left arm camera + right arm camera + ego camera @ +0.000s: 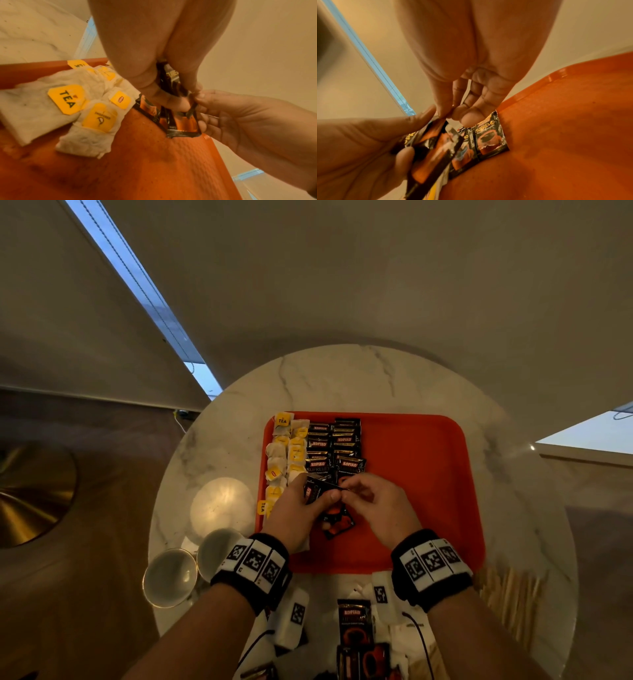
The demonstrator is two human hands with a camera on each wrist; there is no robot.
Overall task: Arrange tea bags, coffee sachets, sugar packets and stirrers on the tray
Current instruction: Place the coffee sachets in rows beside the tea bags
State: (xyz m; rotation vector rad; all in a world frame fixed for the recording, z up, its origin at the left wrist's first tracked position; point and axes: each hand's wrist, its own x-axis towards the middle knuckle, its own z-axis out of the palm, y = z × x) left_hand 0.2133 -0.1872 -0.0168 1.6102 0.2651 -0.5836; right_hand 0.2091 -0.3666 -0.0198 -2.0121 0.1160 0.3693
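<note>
An orange tray (428,474) lies on a round marble table (342,378). Tea bags (286,453) with yellow tags fill two columns at its left, and black coffee sachets (334,445) lie in two columns beside them. My left hand (301,508) grips a bunch of coffee sachets (337,518) just above the tray's near middle. My right hand (370,498) pinches the top edge of one sachet in that bunch. In the left wrist view the tea bags (72,108) lie left of the held sachets (181,121). In the right wrist view laid sachets (489,140) show beyond the held ones (428,148).
Two upturned cups (171,577) and a white saucer (222,505) stand left of the tray. More coffee sachets (354,625) and white packets (291,621) lie at the near table edge. Wooden stirrers (513,601) lie at the near right. The tray's right half (573,121) is bare.
</note>
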